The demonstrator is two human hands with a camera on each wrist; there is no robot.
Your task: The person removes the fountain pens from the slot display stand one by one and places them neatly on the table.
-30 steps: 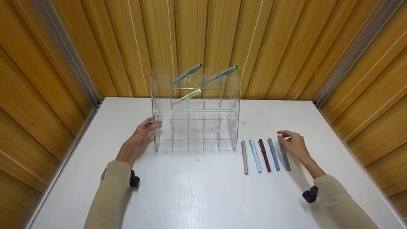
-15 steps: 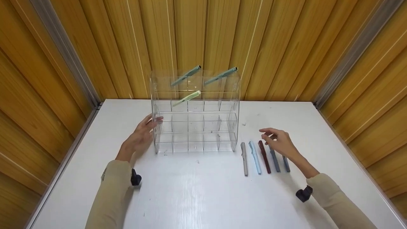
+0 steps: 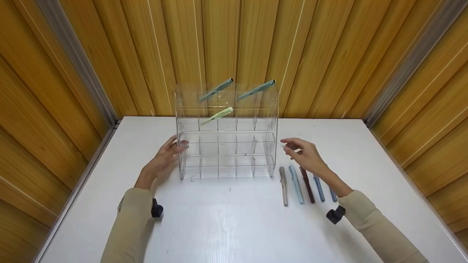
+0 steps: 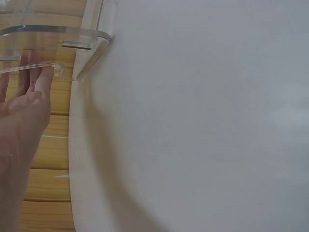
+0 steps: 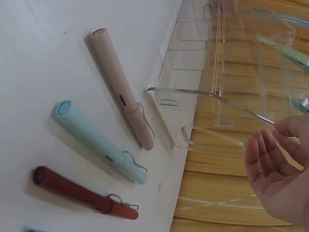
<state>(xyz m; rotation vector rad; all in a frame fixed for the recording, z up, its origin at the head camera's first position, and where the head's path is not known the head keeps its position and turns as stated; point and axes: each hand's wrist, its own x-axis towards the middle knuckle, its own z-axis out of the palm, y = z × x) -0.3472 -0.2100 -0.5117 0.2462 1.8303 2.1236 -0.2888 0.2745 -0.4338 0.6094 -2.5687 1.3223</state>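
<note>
Both hands flank the clear rack, left hand flat against its side, right hand loosely spread and empty above the pens, seemingly between picks.

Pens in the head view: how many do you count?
8. Three sit in the clear rack: two teal on top, one pale green below. Five lie beside it, partly hidden by the right arm.

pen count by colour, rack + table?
Teal, in clear rack: 2
Pale green, in rack: 1
Grey-beige, on table: 1
Light blue: 1
Dark red: 1
Blue: 1
Slate blue: 1
Total: 8
</note>
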